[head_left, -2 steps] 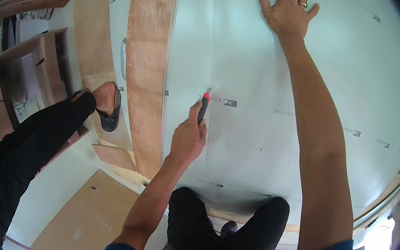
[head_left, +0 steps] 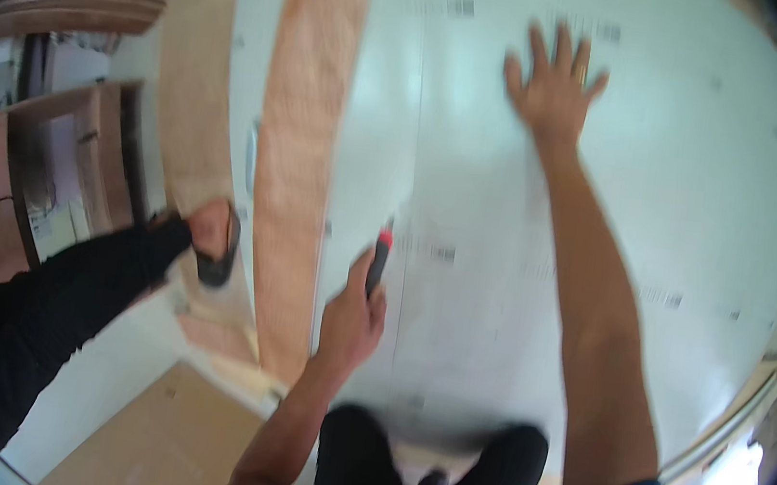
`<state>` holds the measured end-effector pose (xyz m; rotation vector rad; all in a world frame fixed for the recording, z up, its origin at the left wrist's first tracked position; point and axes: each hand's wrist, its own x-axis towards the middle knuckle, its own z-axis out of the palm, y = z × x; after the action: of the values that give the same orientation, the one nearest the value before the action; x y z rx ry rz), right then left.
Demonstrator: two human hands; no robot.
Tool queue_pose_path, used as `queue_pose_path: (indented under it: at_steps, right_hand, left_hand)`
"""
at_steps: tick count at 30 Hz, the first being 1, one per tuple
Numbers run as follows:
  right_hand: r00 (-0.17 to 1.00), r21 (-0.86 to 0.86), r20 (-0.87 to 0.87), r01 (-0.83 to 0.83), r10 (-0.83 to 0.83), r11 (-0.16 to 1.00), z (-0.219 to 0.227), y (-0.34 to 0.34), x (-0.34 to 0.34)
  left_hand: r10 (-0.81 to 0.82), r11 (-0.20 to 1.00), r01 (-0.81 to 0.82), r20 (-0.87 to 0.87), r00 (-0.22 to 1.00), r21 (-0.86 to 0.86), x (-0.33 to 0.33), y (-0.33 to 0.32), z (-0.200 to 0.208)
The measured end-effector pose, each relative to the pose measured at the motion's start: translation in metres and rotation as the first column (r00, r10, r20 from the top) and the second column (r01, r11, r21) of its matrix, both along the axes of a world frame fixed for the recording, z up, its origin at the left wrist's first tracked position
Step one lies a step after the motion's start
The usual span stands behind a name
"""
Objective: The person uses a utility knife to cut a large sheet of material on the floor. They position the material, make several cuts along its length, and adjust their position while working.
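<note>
A large pale green-white sheet (head_left: 472,350) with printed marks is spread in front of me. A faint straight line runs away from me along its left part. My left hand (head_left: 352,320) is closed round a black-and-red utility knife (head_left: 377,265). Its tip points away from me, just left of the line; whether it touches the sheet I cannot tell. Farther off, my right hand (head_left: 554,98) lies flat on the sheet with its fingers spread, a ring on one of them.
Left of the sheet runs a reddish-brown wooden strip (head_left: 300,154). Beyond it, another person's leg in black trousers (head_left: 65,271) ends in a dark shoe (head_left: 216,265). An open wooden cabinet frame (head_left: 114,151) stands farther left, and a brown board (head_left: 155,447) lies at lower left.
The whole view has shifted, so the sheet and both hands sit lower in the picture. The knife tip has moved slightly left off the line. My right hand stays flat on the sheet.
</note>
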<state>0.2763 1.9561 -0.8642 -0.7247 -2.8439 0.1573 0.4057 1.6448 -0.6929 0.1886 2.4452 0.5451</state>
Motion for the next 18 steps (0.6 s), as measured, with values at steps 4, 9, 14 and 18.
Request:
queue_pose_path:
  at_steps: [4, 9, 14, 18]
  right_hand:
    - [0.988, -0.049, 0.149, 0.042, -0.034, 0.998, 0.017, -0.016, -0.013]
    - [0.973, -0.112, 0.230, 0.045, -0.018, 0.993, 0.025, -0.021, -0.019]
    - [0.977, -0.122, 0.211, 0.036, -0.009, 0.992, 0.032, -0.018, -0.026]
    - [0.979, -0.137, 0.204, 0.033, -0.004, 0.990, 0.033, -0.017, -0.027]
  left_hand:
    - [0.141, 0.924, -0.069, -0.169, 0.975, 0.376, -0.073, 0.007, -0.030]
    - [0.220, 0.914, -0.040, -0.411, 0.884, 0.404, -0.299, 0.115, -0.098]
    - [0.099, 0.984, -0.005, -0.522, 0.847, 0.179, -0.406, 0.173, -0.111]
    - [0.137, 0.976, -0.013, -0.565, 0.814, 0.218, -0.425, 0.182, -0.123]
